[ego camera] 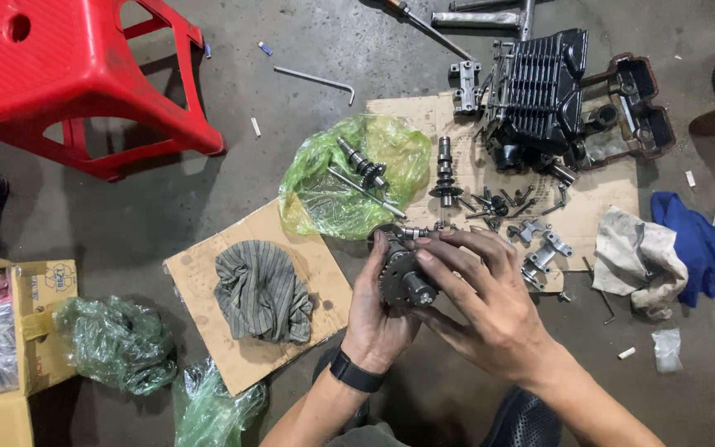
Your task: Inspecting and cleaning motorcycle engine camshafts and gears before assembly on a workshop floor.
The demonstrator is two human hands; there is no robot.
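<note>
A red stool [68,74], a green plastic bag [349,178], a grey striped rag [262,291], a blue cloth [697,240].

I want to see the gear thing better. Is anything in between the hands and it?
No. Both hands already touch the gear shaft: the left hand cups it from below, and the right hand lays its fingers over it. Those fingers hide part of it from the camera.
</note>
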